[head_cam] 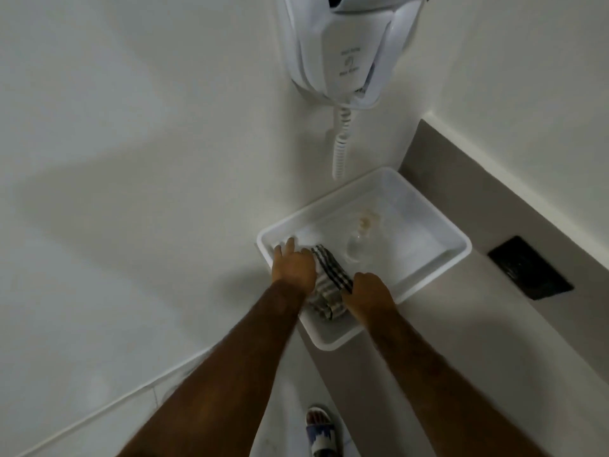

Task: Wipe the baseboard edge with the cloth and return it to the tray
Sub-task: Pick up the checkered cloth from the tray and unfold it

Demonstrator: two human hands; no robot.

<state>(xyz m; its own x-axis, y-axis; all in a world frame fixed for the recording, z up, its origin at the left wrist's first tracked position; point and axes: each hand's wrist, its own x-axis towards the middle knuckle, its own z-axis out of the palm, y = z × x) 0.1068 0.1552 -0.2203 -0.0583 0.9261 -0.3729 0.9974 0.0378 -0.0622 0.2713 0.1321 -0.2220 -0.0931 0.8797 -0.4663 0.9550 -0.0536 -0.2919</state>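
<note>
A white plastic tray (438, 239) sits on a counter against the white wall. Inside its near left part lies a striped grey and white cloth (326, 285), bunched up. My left hand (293, 265) rests over the cloth's left side with fingers spread toward the tray's left rim. My right hand (367, 293) is curled on the cloth's right edge. A clear glass (357, 245) lies in the middle of the tray. The white baseboard (108, 402) runs along the floor at lower left.
A white wall-mounted hair dryer (349, 47) with a coiled cord (342, 143) hangs above the tray. A dark rectangular plate (530, 268) lies on the grey counter (494, 199) at right. A sandalled foot (321, 430) stands on the floor below.
</note>
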